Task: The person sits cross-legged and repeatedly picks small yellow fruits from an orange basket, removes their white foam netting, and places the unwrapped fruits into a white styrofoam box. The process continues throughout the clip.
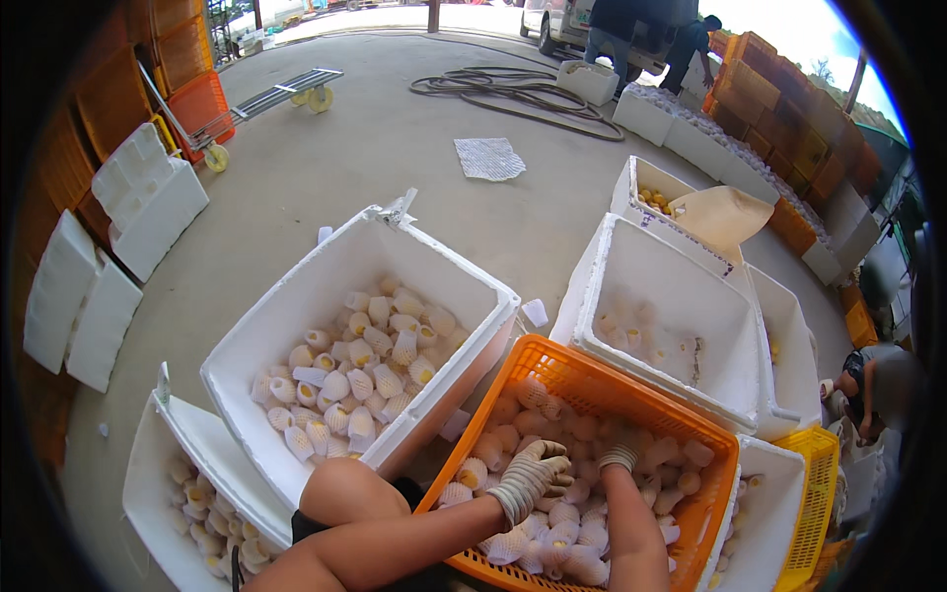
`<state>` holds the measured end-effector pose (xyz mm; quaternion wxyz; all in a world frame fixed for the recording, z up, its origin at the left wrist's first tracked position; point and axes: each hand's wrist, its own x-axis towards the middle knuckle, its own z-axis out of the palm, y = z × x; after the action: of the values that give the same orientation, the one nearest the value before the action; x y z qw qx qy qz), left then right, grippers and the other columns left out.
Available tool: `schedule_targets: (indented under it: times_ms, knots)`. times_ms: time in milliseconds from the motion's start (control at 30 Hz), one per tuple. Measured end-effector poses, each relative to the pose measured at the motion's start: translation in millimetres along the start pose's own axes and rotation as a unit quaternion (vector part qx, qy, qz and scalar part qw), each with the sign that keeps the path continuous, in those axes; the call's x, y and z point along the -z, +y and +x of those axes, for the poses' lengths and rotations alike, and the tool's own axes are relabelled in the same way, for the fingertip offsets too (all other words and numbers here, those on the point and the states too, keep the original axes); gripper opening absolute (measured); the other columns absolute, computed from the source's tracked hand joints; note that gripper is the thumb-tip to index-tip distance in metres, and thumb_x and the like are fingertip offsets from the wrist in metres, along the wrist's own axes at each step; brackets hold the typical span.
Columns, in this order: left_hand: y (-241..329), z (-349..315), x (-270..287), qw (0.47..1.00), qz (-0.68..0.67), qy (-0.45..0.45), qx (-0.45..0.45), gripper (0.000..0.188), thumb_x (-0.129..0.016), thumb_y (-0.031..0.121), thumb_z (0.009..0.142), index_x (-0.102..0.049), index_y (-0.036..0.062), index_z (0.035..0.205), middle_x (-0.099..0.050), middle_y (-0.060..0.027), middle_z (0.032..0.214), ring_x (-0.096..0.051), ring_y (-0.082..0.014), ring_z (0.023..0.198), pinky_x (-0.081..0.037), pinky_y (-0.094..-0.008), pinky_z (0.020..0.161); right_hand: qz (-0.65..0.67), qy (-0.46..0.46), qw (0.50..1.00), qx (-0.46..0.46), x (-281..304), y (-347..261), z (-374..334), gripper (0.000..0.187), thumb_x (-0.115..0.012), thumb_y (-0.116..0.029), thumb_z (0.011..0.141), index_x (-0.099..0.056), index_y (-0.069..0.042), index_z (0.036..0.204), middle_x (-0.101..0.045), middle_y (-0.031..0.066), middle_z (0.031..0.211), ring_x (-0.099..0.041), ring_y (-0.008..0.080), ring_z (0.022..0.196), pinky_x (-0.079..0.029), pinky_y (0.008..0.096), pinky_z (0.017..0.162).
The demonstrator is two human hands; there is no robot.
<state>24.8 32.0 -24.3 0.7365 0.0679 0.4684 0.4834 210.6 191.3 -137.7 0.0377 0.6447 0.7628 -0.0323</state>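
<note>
Both my hands wear pale knitted gloves and work inside an orange plastic crate [582,372] in front of me. It is filled with fruit in white foam net sleeves [562,533]. My left hand [533,481] is over the left-middle of the crate, its fingers curled down against the sleeved fruit; what they hold, if anything, is hidden. Deeper among the pieces, toward the far side, is my right hand [619,458]; its fingers are hidden from view. To the left, a large white foam box [326,261] holds many sleeved yellowish fruits [360,370].
Another white foam box [163,488] with sleeved fruit stands at lower left. Beyond the crate are more foam boxes [681,286] and a yellow crate [814,493]. A coiled hose [513,94], a trolley [286,94] and a foam sheet [490,159] lie farther off. People stand by a van [557,22].
</note>
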Motion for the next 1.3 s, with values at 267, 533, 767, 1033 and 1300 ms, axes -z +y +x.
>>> schedule_targets:
  times_ms: [267,533,767,1033,1300]
  knots:
    - [-0.6,-5.9,0.6,0.994,0.104,-0.015,0.018,0.031,-0.066,0.028,0.091,-0.051,0.0074,0.110,-0.058,-0.0052,0.089,-0.061,-0.0140,0.069,-0.053,-0.0274,0.058,0.538,0.009,0.843,-0.004,7.3,36.8,-81.9,0.080,-0.082,-0.023,0.072,-0.042,-0.004,0.138,-0.062,0.0132,0.106,-0.063,0.0199,0.096,-0.053,0.0314,0.082]
    - [-59.0,-29.2,-9.5,0.933,0.298,-0.187,0.076,0.044,-0.066,0.046,0.089,-0.056,0.0063,0.105,-0.059,-0.0020,0.081,-0.057,-0.0099,0.062,-0.049,-0.0247,0.053,0.535,-0.065,0.840,0.064,105.9,16.2,-231.2,0.067,-0.080,-0.020,0.078,-0.047,0.001,0.132,-0.058,0.0105,0.116,-0.059,0.0167,0.103,-0.049,0.0288,0.091]
    - [-59.6,-49.5,-15.4,0.941,0.303,-0.147,-0.012,0.033,-0.064,0.034,0.094,-0.057,0.0029,0.102,-0.066,-0.0038,0.083,-0.062,-0.0089,0.065,-0.050,-0.0227,0.055,0.668,-0.061,0.741,0.036,101.8,18.6,-246.7,0.053,-0.070,-0.023,0.090,-0.045,0.001,0.129,-0.059,0.0092,0.113,-0.063,0.0165,0.097,-0.054,0.0275,0.082]
    - [-61.1,-50.8,-12.0,0.901,0.394,-0.110,-0.146,0.026,-0.064,0.025,0.093,-0.060,0.0023,0.106,-0.067,-0.0038,0.081,-0.065,-0.0090,0.065,-0.052,-0.0236,0.057,0.676,-0.052,0.735,0.018,95.1,12.0,-235.0,0.048,-0.071,-0.026,0.090,-0.048,-0.001,0.124,-0.060,0.0083,0.107,-0.062,0.0137,0.090,-0.055,0.0269,0.076]
    - [-61.4,-42.5,-6.8,0.945,0.317,-0.078,0.006,0.023,-0.058,0.023,0.094,-0.062,0.0010,0.100,-0.066,-0.0059,0.074,-0.064,-0.0124,0.063,-0.052,-0.0259,0.057,0.695,-0.032,0.717,0.047,84.4,8.6,-229.4,0.051,-0.072,-0.024,0.088,-0.049,0.000,0.126,-0.058,0.0092,0.111,-0.060,0.0163,0.098,-0.051,0.0293,0.086]
